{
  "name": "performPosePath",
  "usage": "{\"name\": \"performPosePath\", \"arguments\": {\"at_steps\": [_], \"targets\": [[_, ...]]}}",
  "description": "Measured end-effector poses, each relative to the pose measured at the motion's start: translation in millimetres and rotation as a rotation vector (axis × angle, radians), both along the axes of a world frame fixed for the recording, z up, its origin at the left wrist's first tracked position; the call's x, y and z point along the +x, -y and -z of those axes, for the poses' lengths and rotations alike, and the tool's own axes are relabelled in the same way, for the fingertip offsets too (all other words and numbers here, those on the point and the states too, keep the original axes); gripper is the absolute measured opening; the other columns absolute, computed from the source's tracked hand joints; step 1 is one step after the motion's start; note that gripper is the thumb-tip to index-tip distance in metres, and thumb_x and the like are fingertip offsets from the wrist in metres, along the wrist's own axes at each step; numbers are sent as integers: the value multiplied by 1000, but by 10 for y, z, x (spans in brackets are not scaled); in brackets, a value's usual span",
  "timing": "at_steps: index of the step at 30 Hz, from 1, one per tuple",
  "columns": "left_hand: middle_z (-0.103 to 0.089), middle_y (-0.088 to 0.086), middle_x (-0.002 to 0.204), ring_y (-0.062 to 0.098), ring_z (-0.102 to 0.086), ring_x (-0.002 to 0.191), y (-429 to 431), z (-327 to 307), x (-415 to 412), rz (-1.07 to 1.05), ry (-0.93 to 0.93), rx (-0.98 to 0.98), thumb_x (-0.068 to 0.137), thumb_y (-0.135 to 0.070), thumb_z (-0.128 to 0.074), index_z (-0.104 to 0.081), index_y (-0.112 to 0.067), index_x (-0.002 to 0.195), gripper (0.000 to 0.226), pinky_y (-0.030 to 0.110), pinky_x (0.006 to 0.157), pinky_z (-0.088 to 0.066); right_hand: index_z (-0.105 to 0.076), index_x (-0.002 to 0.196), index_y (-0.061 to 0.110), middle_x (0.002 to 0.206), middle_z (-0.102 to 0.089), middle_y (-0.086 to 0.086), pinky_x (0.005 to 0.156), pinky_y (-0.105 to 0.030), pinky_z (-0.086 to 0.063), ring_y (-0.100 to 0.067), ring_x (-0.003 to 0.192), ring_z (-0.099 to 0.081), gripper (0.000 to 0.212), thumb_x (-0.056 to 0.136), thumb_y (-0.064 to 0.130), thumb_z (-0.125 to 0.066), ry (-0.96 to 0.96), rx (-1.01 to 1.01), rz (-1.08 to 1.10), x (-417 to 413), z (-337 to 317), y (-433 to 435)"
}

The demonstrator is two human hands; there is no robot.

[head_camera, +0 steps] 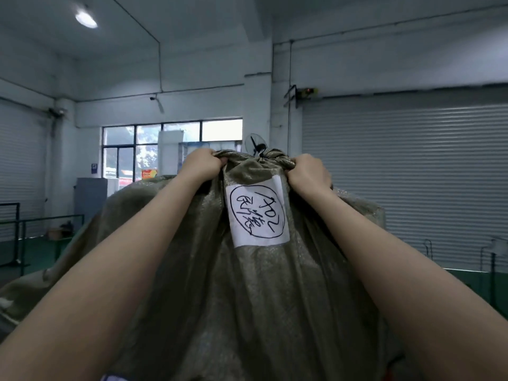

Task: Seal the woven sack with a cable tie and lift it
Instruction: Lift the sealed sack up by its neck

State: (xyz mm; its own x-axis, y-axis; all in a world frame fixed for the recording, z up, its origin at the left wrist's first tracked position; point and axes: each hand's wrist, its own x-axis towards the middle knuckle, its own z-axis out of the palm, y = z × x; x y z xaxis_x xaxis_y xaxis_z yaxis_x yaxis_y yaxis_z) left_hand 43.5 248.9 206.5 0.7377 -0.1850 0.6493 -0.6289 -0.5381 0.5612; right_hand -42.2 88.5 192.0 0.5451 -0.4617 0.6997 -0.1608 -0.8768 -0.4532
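Observation:
A large olive-grey woven sack [247, 298] fills the middle and lower view, held up in front of me. Its neck is bunched at the top, with a black cable tie [261, 154] around it. A white paper label [257, 214] with handwritten black marks is stuck just below the neck. My left hand [202, 165] grips the fabric left of the tie. My right hand [309, 173] grips the fabric to its right. Both forearms reach upward along the sack. The sack's bottom is hidden.
Grey roller shutters [406, 174] cover the right wall and the far left. A window [170, 144] is straight ahead. A blue-grey cabinet [90, 199] and low dark railings [16, 229] stand at left on the green floor. Metal posts [492, 259] stand at the right edge.

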Motion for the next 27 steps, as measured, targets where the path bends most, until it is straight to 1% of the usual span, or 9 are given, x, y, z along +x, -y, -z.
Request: {"name": "performPosePath", "arguments": {"at_steps": [3, 6, 10, 14, 17, 19, 23, 25, 27], "targets": [[-62, 24, 114, 37, -57, 106, 66, -201, 56, -1, 67, -27, 91, -25, -53, -62, 2, 104, 32, 36, 85, -44, -64, 112, 15, 118, -65, -12, 100, -40, -34, -29, 115, -55, 33, 90, 7, -41, 118, 12, 47, 108, -115, 69], [-62, 22, 116, 37, -55, 110, 183, -358, 120, -43, 146, -48, 90, -27, -52, -61, -1, 105, 31, 36, 86, -43, -62, 114, 16, 116, -66, -10, 103, -43, -28, -27, 113, -56, 36, 90, 4, -38, 224, 15, 49, 201, -207, 150], [-64, 19, 115, 37, -56, 108, 399, -438, 264, -64, 221, -106, 90, -24, -49, -63, -6, 105, 27, 39, 87, -44, -60, 116, 15, 111, -67, -11, 97, -40, -30, -26, 110, -55, 38, 88, -1, -39, 340, -9, 78, 356, -273, 326], [-64, 21, 109, 37, -56, 103, 628, -425, 417, -60, 372, -166, 87, -13, -46, -62, -3, 101, 23, 42, 86, -45, -58, 118, 12, 115, -64, -12, 96, -40, -31, -27, 112, -52, 39, 88, -1, -38, 457, -75, 102, 556, -271, 577], [-61, 20, 111, 35, -53, 105, 821, -373, 503, -45, 476, -211, 85, -6, -44, -59, -1, 104, 25, 42, 90, -41, -58, 119, 9, 116, -63, -11, 95, -38, -32, -27, 113, -51, 37, 88, 0, -38, 554, -129, 131, 686, -217, 787], [-59, 18, 113, 33, -51, 107, 987, -330, 593, -29, 524, -235, 84, -4, -44, -58, -1, 106, 26, 41, 92, -38, -60, 115, 5, 112, -64, -15, 92, -40, -35, -30, 109, -53, 35, 86, -1, -41, 638, -170, 142, 812, -147, 947], [-58, 17, 115, 32, -48, 108, 1379, -227, 861, -19, 566, -251, 86, -5, -44, -56, -1, 109, 26, 38, 91, -34, -65, 96, -2, 91, -67, -21, 81, -45, -43, -36, 92, -61, 23, 78, -7, -52, 747, -222, 185, 1177, 41, 1345], [-58, 16, 115, 31, -47, 108, 1609, -155, 1017, 1, 570, -240, 85, -3, -44, -55, -1, 111, 28, 36, 90, -33, -65, 94, -3, 89, -68, -22, 79, -45, -45, -37, 89, -62, 22, 76, -8, -53, 751, -208, 192, 1342, 164, 1560], [-58, 16, 111, 30, -47, 105, 1848, -46, 1186, 28, 571, -222, 84, -1, -44, -55, -1, 107, 26, 34, 87, -32, -66, 94, -4, 90, -68, -23, 79, -46, -45, -38, 90, -61, 24, 76, -8, -51, 736, -180, 194, 1471, 309, 1766]]}}
